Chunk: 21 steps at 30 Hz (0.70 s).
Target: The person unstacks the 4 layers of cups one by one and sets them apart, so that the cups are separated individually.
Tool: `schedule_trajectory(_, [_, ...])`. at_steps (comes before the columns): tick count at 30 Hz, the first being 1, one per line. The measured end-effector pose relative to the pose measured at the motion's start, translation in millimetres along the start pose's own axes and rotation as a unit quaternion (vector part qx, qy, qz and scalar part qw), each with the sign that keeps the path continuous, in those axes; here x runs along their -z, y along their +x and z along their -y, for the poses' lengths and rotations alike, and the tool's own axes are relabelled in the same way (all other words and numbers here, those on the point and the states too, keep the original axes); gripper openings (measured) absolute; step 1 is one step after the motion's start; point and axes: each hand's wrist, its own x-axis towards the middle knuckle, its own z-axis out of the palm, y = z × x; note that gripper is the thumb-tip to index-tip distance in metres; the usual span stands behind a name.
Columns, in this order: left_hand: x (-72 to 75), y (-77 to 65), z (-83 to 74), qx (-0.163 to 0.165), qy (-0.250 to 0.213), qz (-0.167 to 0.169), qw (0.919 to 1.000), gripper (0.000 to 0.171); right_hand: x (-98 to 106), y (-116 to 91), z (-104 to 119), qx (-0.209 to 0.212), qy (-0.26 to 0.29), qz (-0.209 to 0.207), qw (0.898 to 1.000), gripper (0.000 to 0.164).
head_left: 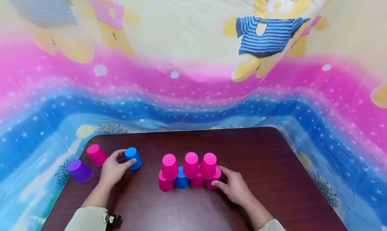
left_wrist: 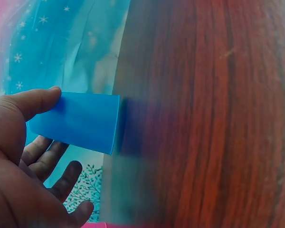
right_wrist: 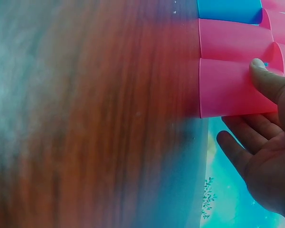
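Observation:
In the head view, my left hand (head_left: pixel 112 170) grips an upside-down blue cup (head_left: pixel 133 158) between thumb and fingers, left of the stack. The left wrist view shows this cup's rim right at the tabletop. My right hand (head_left: pixel 235 187) holds the rightmost pink cup (right_wrist: pixel 228 88) of the stack's lower row, thumb on the near side and fingers behind. That row also has a blue cup (head_left: pixel 182 179) and a pink cup (head_left: pixel 165 183) at its left end. Three pink cups stand on top: left (head_left: pixel 170 167), middle (head_left: pixel 190 165) and right (head_left: pixel 208 165), all upside down.
On the dark wooden table (head_left: pixel 266 157), a pink cup (head_left: pixel 96 154) and a purple cup (head_left: pixel 80 171) stand upside down near the left edge, beyond my left hand. A patterned cloth (head_left: pixel 187 90) with bears hangs behind and beside the table.

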Motion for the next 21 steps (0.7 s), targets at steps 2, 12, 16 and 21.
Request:
schedule_trajectory(2, [-0.2,0.3,1.5,-0.002,0.000,0.000,1.0000,0.084,0.2,-0.1,0.0,0.001,0.000,0.000,1.000,0.060])
schedule_trajectory(12, [-0.9,-0.6,3.8,-0.006,0.000,0.002,1.0000,0.083,0.3,-0.6,0.2,0.020,-0.007,-0.011,1.000,0.060])
schedule_trajectory(16, [-0.9,-0.4,4.1,-0.001,0.004,0.005,1.0000,0.084,0.2,-0.7,0.2,0.014,-0.008,-0.008,1.000,0.060])
schedule_trajectory(21, [-0.2,0.7,3.1,-0.002,0.001,0.003,1.0000,0.084,0.2,-0.2,0.4,0.009,-0.005,-0.007,1.000,0.060])
